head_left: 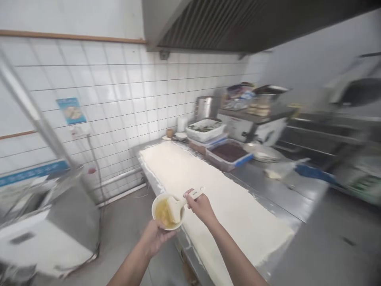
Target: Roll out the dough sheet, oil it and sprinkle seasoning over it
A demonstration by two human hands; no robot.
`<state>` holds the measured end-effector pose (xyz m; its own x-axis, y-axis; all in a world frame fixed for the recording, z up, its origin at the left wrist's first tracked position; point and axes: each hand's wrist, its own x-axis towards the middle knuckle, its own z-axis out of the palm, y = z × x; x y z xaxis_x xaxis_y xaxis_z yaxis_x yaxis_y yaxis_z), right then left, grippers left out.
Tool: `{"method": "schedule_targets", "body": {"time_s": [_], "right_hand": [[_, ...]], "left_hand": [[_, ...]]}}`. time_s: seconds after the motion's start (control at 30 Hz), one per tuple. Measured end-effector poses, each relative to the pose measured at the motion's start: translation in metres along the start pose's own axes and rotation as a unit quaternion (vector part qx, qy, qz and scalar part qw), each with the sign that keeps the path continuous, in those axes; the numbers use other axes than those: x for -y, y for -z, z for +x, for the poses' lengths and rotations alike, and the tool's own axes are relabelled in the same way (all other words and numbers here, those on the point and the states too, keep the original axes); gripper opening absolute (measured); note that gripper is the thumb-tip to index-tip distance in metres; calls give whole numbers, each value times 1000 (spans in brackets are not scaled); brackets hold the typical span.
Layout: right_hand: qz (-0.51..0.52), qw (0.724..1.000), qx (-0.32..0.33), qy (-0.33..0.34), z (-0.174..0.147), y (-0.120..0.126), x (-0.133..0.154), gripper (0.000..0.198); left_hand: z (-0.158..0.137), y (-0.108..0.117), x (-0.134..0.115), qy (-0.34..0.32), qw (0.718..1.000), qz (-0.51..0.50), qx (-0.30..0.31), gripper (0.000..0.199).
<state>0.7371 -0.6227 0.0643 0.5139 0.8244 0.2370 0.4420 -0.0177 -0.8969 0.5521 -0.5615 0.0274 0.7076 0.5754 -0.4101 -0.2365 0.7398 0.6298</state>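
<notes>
My left hand (156, 236) grips a white bowl (154, 206) from below, thumb at its rim. Yellow liquid (162, 212), which looks like oil or beaten egg, lies in the bowl. Closed round the handle of a white pastry brush (178, 205) is my right hand (202, 207); the brush's wide head dips into the bowl. Beneath and beyond my hands a long sheet of pale dough (214, 186) covers much of the metal worktable (278, 194). The bowl is held over the table's left edge.
Behind the dough stand a tub of dark red filling (229, 153) and a white tub with dark green contents (205, 131). A plastic bag (276, 172) lies on the right. A white machine (53, 230) stands at left, and a range hood (214, 24) hangs overhead.
</notes>
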Motion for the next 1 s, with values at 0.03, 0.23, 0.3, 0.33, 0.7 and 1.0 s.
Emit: {"method": "schedule_targets", "body": {"time_s": [0.03,0.23,0.3,0.33,0.7,1.0], "right_hand": [[26,999,-39,-24,4,2,-7,25],[295,910,-288,-41,32,21,-62,33],[356,864,-353,-44,44,32,-88,33],[381,840,-384,-50,50,39,-104,33],[305,597,-706,-226,128,-15,-248,37],[213,609,-732,-218,137,-46,-235,44]], "left_hand": [[14,-2,-5,15,1000,3,13,61],[108,-27,-29,80,994,2,80,69],[141,-35,-40,107,991,17,76,66],[157,-39,-46,121,989,29,76,63],[302,-58,-129,200,967,134,81,63],[404,-53,-218,283,910,285,103,61]]}}
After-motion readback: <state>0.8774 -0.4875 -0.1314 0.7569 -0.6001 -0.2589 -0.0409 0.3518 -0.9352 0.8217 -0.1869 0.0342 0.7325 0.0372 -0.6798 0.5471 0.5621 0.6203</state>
